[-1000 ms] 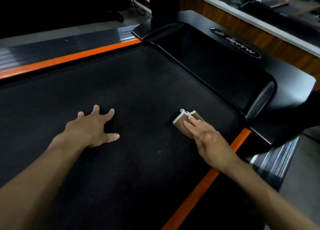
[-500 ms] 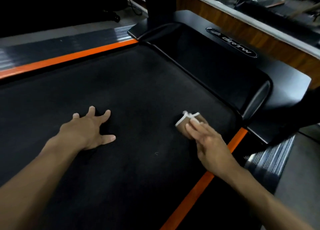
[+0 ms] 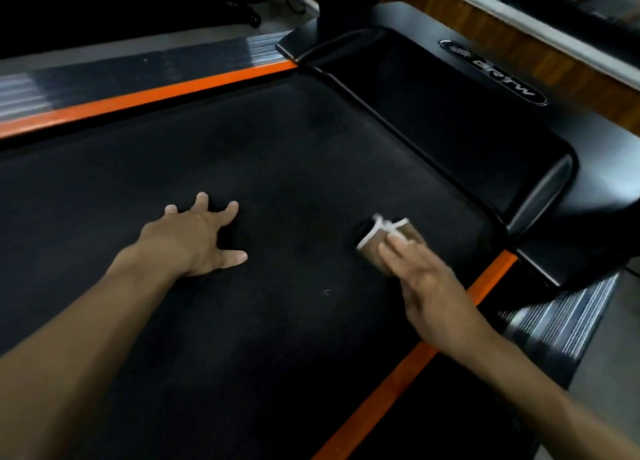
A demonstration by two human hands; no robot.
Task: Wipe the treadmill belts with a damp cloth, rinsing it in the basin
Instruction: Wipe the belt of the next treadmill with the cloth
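The black treadmill belt (image 3: 284, 168) fills most of the view. A small folded brown cloth with a white edge (image 3: 375, 236) lies on the belt near its right side. My right hand (image 3: 426, 279) presses flat on the cloth with straight fingers and covers its near half. My left hand (image 3: 194, 238) rests on the belt to the left, fingers spread, holding nothing. No basin is in view.
Orange stripes (image 3: 446, 342) and ribbed metal side rails (image 3: 561, 324) border the belt on both sides. The glossy black motor cover (image 3: 450, 127) rises at the belt's far right end, with a dark upright post (image 3: 343, 6) behind it. A wooden wall base (image 3: 519, 54) runs beyond.
My right hand has slid the cloth a little along the belt and looks blurred from motion. My left hand stays planted in the same spot on the belt.
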